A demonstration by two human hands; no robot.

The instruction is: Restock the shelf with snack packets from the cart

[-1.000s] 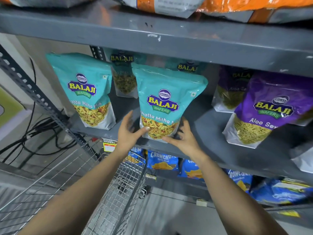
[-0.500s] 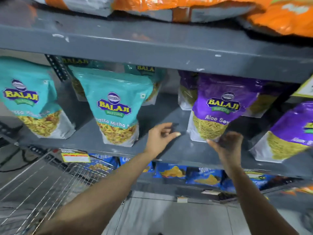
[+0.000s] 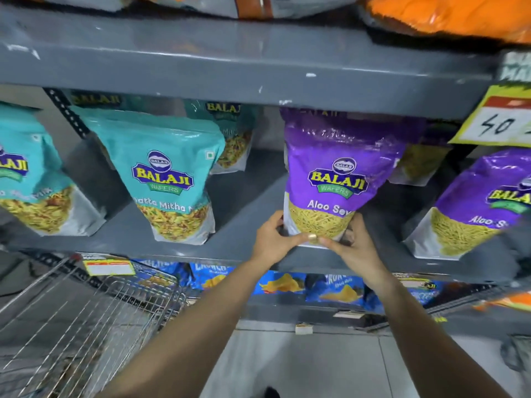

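Observation:
A purple Aloo Sev packet stands upright on the grey shelf. My left hand grips its lower left corner and my right hand grips its lower right corner, thumbs meeting across the bottom front. A teal Khatta Mitha packet stands to its left, with another teal packet at the far left. A second purple packet stands at the right. More teal and purple packets sit behind them. The wire cart is at the lower left.
The shelf above carries orange packets. Blue chip packets fill the shelf below. A yellow price tag hangs at the upper right. Pale floor tiles show between my forearms.
My hands left the teal packet and moved right to the purple Aloo Sev packet, closing on its bottom corners. The view also shifted right.

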